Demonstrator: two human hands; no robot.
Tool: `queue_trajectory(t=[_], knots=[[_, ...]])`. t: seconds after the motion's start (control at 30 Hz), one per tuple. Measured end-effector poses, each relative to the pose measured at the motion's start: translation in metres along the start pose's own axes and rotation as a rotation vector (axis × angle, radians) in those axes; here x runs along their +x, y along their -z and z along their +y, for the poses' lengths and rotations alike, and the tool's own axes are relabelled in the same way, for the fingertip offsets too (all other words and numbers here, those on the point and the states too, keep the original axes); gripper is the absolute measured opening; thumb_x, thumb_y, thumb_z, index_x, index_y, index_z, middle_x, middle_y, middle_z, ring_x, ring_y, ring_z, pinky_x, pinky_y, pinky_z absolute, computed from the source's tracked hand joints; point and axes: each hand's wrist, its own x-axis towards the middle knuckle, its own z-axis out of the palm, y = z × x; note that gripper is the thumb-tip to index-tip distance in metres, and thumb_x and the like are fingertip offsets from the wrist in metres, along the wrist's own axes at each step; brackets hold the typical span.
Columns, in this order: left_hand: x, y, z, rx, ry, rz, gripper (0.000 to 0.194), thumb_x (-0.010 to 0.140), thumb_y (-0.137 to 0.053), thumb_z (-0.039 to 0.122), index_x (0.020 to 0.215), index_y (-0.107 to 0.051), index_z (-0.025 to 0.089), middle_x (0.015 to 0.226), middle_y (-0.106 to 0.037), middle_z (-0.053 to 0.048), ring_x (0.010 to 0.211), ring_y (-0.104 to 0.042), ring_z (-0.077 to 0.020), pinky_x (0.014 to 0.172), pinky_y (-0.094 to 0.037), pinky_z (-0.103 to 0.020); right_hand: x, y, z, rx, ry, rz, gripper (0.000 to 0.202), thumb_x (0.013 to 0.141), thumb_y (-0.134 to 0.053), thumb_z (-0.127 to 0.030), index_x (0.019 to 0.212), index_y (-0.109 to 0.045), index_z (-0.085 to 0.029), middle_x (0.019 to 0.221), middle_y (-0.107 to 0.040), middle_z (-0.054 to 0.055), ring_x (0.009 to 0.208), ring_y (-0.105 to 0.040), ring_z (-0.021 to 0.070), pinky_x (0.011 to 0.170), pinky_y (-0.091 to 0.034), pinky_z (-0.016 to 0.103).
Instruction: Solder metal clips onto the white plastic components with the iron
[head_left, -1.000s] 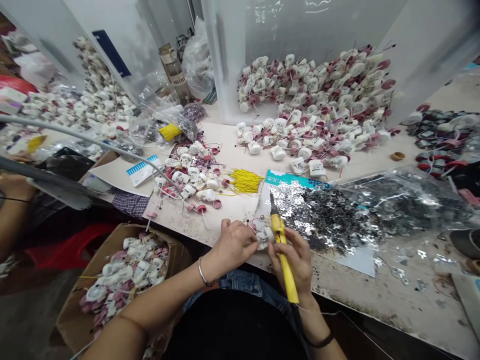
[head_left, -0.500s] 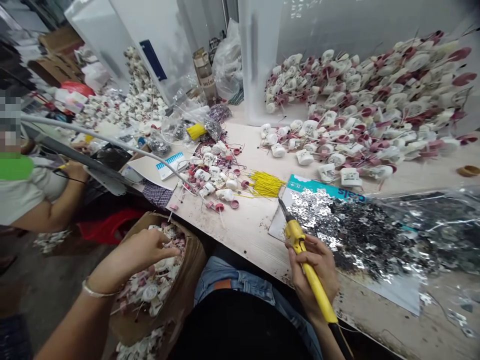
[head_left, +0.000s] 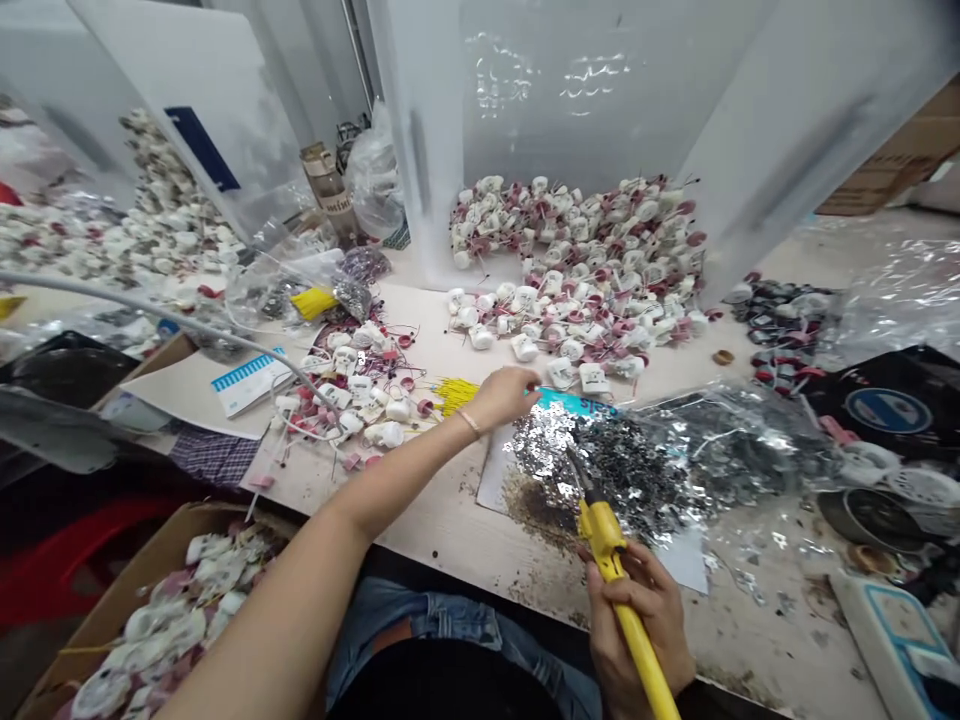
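Note:
My right hand (head_left: 637, 620) is wrapped round the yellow handle of a soldering iron (head_left: 611, 555). Its dark tip points up over a heap of small shiny metal pieces (head_left: 622, 460), which lies on a white and teal sheet (head_left: 574, 402). My left arm stretches across the bench. At its end my left hand (head_left: 508, 396) is closed, fingers curled, by the left edge of the teal strip. Whatever its fingertips hold is hidden. Beside the left wrist lies a bundle of yellow wires (head_left: 454, 394), partly covered by the hand and arm.
White and pink round parts with leads (head_left: 570, 255) spill from a translucent bin (head_left: 427, 200). More lie left of the wires (head_left: 367, 390). A cardboard box (head_left: 82, 635) of similar parts stands low at left. A grey cable (head_left: 150, 305) crosses the left side. A white and blue device (head_left: 892, 630) sits right.
My left hand has left the cardboard box and moved up and right to the teal sheet. The soldering iron's tip is now over the metal pieces. The view has turned right.

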Motion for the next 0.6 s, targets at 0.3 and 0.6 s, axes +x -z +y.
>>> queue_trajectory(t=[0.3, 0.6], knots=[[0.069, -0.043, 0.008, -0.196, 0.189, 0.198, 0.044, 0.07, -0.075, 0.03, 0.106, -0.06, 0.009, 0.112, -0.065, -0.018, 0.113, -0.053, -0.0344, 0.1, -0.033, -0.049, 0.004, 0.007, 0.002, -0.065, 0.073, 0.002, 0.016, 0.077, -0.065, -0.007, 0.07, -0.056, -0.018, 0.11, -0.057, 0.006, 0.089, -0.067, 0.0147, 0.066, -0.06, 0.023], [0.082, -0.049, 0.002, -0.706, 0.12, 0.389, 0.034, 0.077, -0.068, 0.022, 0.107, -0.058, 0.008, 0.104, -0.068, -0.013, 0.091, -0.064, -0.0174, 0.081, -0.049, -0.028, 0.0, -0.001, -0.002, 0.064, 0.003, 0.031, 0.019, 0.076, -0.064, -0.004, 0.069, -0.053, -0.018, 0.113, -0.056, 0.005, 0.084, -0.07, 0.0163, 0.065, -0.062, 0.027]])
